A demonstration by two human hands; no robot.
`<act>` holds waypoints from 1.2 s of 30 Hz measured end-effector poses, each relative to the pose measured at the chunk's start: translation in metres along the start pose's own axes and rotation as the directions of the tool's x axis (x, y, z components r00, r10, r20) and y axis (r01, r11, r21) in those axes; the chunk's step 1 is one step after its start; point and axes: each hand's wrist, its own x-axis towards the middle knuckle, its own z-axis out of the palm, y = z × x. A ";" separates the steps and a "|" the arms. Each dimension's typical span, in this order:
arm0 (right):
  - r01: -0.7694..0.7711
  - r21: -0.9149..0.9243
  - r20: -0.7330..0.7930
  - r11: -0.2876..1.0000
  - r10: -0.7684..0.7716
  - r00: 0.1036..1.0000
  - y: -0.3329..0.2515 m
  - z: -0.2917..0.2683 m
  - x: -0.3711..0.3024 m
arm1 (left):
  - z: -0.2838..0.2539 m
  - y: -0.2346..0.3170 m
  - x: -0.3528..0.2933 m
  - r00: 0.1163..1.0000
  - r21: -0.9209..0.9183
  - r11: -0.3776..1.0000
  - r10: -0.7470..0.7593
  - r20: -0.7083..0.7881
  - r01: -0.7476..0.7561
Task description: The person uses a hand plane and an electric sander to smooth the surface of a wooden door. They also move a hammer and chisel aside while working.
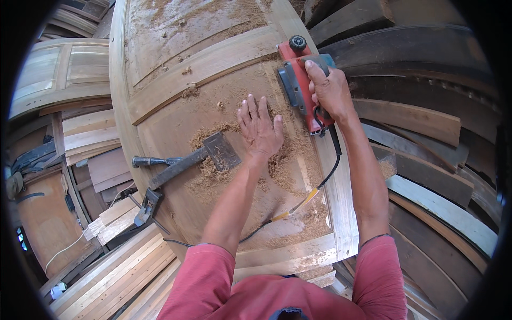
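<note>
A panelled wooden door (208, 61) lies flat before me, strewn with wood shavings (288, 152). My right hand (332, 90) is wrapped round the handle of a red and grey electric planer (302, 88), which rests on the door's right-hand rail. Fingers spread, my left hand (261, 128) lies on the lower panel among the shavings. Just left of it is a mallet (223, 151) with a dark, blocky head and a long handle. A chisel (154, 161) lies beyond the mallet's handle, near the door's left edge. The planer's sole is hidden from view.
The planer's black cord (336, 165), patched with yellow tape, trails across the door toward my left side. Stacked boards (421, 120) line the right; more planks (114, 282) lie at lower left. A clamp-like metal tool (148, 208) sits beside the door. Another panelled door (61, 69) stands at far left.
</note>
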 end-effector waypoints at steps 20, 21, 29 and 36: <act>0.066 0.061 -0.022 0.996 -0.065 0.998 -0.027 0.030 0.118 | -0.006 -0.001 0.002 0.997 -0.058 0.998 -0.018 0.073 0.023; 0.064 0.061 -0.021 0.996 -0.063 0.998 -0.027 0.031 0.127 | -0.007 -0.001 0.002 0.996 -0.058 0.998 -0.016 0.084 0.021; 0.084 -0.022 -0.015 0.996 -0.085 0.996 -0.041 0.046 0.185 | -0.006 -0.003 0.004 0.993 -0.057 0.998 -0.009 0.116 0.015; 0.153 -0.019 -0.061 0.988 -0.154 0.986 -0.064 0.064 0.220 | 0.002 -0.010 0.001 0.995 -0.038 0.999 -0.015 0.094 0.019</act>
